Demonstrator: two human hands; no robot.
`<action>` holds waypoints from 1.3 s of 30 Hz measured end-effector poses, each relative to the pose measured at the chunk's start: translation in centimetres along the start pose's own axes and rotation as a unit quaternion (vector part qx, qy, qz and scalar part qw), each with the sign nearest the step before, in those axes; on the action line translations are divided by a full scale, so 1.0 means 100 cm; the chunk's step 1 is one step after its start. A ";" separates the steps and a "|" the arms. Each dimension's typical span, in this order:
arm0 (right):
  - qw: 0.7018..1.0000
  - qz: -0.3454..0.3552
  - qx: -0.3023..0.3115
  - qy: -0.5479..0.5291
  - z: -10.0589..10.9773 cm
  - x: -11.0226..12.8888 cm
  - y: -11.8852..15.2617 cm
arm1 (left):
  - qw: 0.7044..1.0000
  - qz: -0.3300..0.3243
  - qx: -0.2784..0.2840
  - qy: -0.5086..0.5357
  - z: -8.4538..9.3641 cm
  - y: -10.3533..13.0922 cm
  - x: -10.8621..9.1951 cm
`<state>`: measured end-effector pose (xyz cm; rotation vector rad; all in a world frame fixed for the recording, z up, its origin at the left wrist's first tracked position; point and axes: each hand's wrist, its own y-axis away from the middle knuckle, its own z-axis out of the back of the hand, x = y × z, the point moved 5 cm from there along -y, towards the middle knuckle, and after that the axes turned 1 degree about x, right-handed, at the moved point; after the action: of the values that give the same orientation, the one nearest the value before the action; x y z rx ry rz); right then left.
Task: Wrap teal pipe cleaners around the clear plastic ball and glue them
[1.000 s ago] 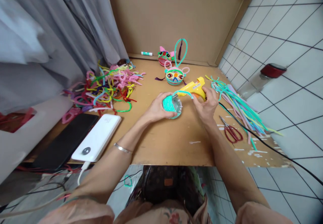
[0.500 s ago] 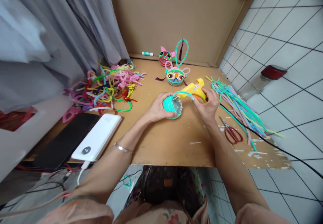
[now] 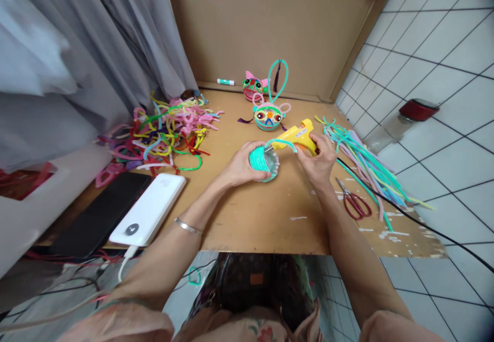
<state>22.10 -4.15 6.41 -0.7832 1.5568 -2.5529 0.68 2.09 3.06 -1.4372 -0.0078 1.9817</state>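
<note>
Change since the earlier frames: almost none; the left hand (image 3: 242,164), right hand (image 3: 319,162), turquoise-wound cup (image 3: 259,159) and yellow hot-glue gun (image 3: 297,135) keep nearly the same pose, while the view has shifted slightly since the first frame.
Left hand: partly closed, its fingers and thumb curved around the outer side of the cup.
Right hand: partly closed about the handle end of the glue gun, with the loose end of a turquoise pipe cleaner (image 3: 281,141) at its fingertips; the exact grip of the hidden fingers cannot be told.
Cup: held tilted above the front half of the wooden table (image 3: 262,223), its open end turned toward the right hand.
Glue gun: nozzle directed left, at the rim of the cup; the pipe cleaner arches from that rim across the front of the gun.
Rear of table: a face ornament with pink ring ears (image 3: 269,118), and behind it a red face ornament with pink pointed ears (image 3: 252,91).
Left of table: a tangled heap of coloured pipe cleaners (image 3: 170,131); nearer, a white power bank (image 3: 148,211) beside a black slab (image 3: 102,213).
Right of table: a bundle of straight pipe cleaners (image 3: 374,167), red-handled scissors (image 3: 355,205) and a black cable (image 3: 417,221).
</note>
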 end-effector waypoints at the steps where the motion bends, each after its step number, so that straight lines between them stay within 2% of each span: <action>1: 1.000 0.002 0.000 0.002 0.000 0.000 0.000 | 1.000 0.000 0.001 0.001 0.000 0.000 0.000; 13: 1.000 0.007 -0.007 0.028 0.002 -0.001 -0.001 | 1.000 0.009 0.004 0.004 -0.001 0.000 -0.001; 25: 1.000 0.010 0.026 0.004 0.005 0.002 -0.003 | 1.000 0.015 0.001 0.007 -0.001 0.000 -0.001; 30: 1.000 0.016 0.002 -0.013 0.006 0.002 -0.003 | 1.000 0.008 0.010 -0.007 -0.002 -0.001 -0.002; 39: 1.000 0.021 0.010 0.003 0.006 0.002 -0.004 | 1.000 0.007 0.010 -0.003 -0.001 -0.001 0.000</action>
<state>22.33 -4.53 7.07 -0.7337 1.5293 -2.5408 0.80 2.15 3.08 -1.4226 0.0194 1.9914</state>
